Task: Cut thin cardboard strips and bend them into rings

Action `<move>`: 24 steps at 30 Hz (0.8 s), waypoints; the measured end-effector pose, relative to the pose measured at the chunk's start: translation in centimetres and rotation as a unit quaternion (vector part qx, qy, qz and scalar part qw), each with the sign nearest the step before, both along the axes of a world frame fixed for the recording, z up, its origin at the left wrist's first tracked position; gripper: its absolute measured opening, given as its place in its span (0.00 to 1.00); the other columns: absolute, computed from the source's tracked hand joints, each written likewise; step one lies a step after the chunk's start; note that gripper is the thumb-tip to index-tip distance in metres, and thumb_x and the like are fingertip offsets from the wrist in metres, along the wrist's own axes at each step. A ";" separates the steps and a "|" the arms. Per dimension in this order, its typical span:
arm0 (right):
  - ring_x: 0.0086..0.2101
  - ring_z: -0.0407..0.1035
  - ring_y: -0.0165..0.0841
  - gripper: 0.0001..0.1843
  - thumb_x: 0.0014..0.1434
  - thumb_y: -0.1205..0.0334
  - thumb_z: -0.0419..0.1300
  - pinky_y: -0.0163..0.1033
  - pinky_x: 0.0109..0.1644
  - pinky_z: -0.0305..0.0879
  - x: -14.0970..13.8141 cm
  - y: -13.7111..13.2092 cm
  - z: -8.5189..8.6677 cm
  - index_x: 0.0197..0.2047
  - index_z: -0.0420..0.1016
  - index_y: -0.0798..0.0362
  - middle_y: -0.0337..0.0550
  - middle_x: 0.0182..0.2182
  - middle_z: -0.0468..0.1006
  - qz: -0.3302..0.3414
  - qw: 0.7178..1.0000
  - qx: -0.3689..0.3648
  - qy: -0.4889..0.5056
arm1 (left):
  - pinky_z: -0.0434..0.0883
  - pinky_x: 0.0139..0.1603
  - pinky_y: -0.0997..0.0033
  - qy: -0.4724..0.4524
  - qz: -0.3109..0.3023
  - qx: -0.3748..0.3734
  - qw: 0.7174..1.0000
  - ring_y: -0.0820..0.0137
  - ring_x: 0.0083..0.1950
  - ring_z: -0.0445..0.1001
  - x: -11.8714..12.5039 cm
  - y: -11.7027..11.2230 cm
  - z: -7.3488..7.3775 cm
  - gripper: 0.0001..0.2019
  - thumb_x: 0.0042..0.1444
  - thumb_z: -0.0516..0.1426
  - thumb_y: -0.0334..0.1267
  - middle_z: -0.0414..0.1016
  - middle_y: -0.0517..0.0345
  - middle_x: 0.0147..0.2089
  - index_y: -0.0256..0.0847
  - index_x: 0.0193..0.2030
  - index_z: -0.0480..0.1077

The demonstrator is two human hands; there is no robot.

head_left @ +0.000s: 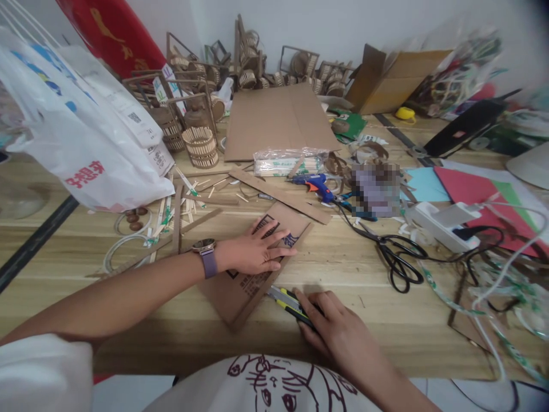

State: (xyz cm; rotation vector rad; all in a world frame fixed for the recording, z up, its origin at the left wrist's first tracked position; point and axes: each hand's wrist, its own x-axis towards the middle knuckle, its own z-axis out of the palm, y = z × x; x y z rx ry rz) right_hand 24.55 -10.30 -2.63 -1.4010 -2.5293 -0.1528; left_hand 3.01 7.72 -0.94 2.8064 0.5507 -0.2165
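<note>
A brown cardboard piece (257, 280) with dark print lies slanted on the wooden table in front of me. My left hand (253, 250) presses flat on it, fingers spread, a watch on its wrist. In my right hand (332, 323) is a yellow and black utility knife (289, 303), its tip at the cardboard's lower right edge. Just beyond the cardboard lies a long narrow cardboard strip (283, 197). A blue hot glue gun (315, 186) rests to the right of that strip.
Black scissors (398, 257) and a white power strip (446, 226) lie to the right. Loose wooden sticks (193, 206) and a white plastic bag (86, 137) are on the left. Behind stand small wooden buckets (201, 147), a large cardboard sheet (278, 123) and an open box (394, 77).
</note>
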 end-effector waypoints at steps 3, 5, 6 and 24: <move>0.36 0.74 0.37 0.19 0.67 0.63 0.53 0.38 0.35 0.76 -0.2 -0.3 -0.1 0.58 0.71 0.60 0.47 0.35 0.77 0.009 1.000 0.008 0.005 | 0.41 0.69 0.27 -0.003 -0.001 -0.007 1.000 0.41 0.77 0.37 0.0 0.0 -0.1 0.24 0.71 0.49 0.48 0.43 0.51 0.78 0.56 0.73 0.55; 0.34 0.74 0.36 0.19 0.66 0.64 0.54 0.37 0.34 0.75 -0.3 -0.6 -0.3 0.58 0.71 0.59 0.46 0.34 0.77 0.028 0.999 0.014 0.010 | 0.41 0.69 0.27 -0.007 0.000 -0.007 1.000 0.42 0.77 0.38 -0.1 0.1 -0.2 0.24 0.71 0.49 0.49 0.44 0.52 0.78 0.57 0.72 0.55; 0.34 0.74 0.35 0.19 0.65 0.65 0.54 0.37 0.34 0.74 -0.4 -0.7 -0.3 0.58 0.71 0.59 0.46 0.34 0.77 0.038 0.999 0.013 0.011 | 0.41 0.69 0.28 -0.010 0.001 -0.004 1.000 0.42 0.77 0.38 -0.1 0.1 -0.2 0.24 0.71 0.49 0.49 0.44 0.52 0.78 0.58 0.72 0.56; 0.33 0.69 0.35 0.18 0.68 0.62 0.51 0.37 0.33 0.68 -2.4 -0.5 -0.6 0.55 0.73 0.58 0.44 0.31 0.75 0.098 0.994 0.041 -0.004 | 0.42 0.70 0.33 -0.015 0.003 0.003 1.000 0.45 0.77 0.39 -0.1 0.0 -0.1 0.24 0.71 0.49 0.48 0.45 0.53 0.78 0.59 0.72 0.55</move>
